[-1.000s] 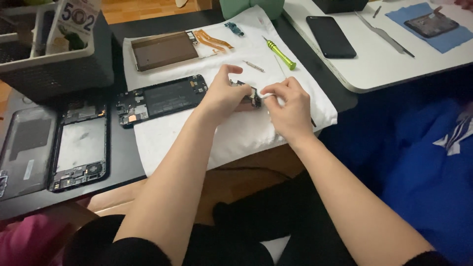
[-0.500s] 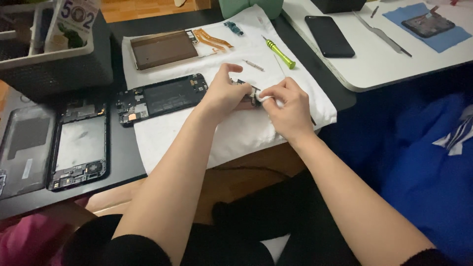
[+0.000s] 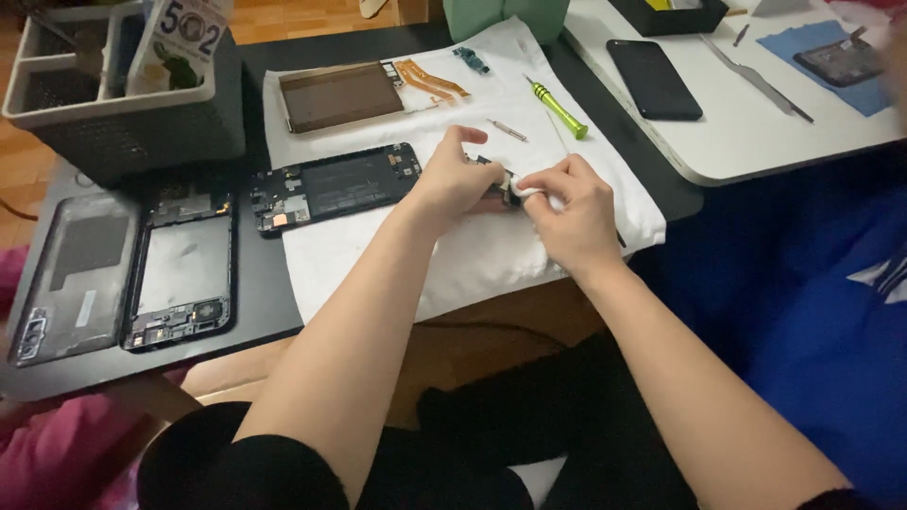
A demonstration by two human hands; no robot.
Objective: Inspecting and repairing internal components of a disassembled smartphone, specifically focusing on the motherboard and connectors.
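Lower frame: both forearms reaching up to centre | centre: left hand (image 3: 452,184) pinching small dark phone part (image 3: 498,185); right hand (image 3: 570,210) fingers clenched, pressing white wipe (image 3: 522,190) onto it, over white cloth (image 3: 472,255) | left: opened phone frame (image 3: 179,274), back cover (image 3: 71,274) | upper centre: green screwdriver (image 3: 557,109); upper left: grey basket (image 3: 123,104)
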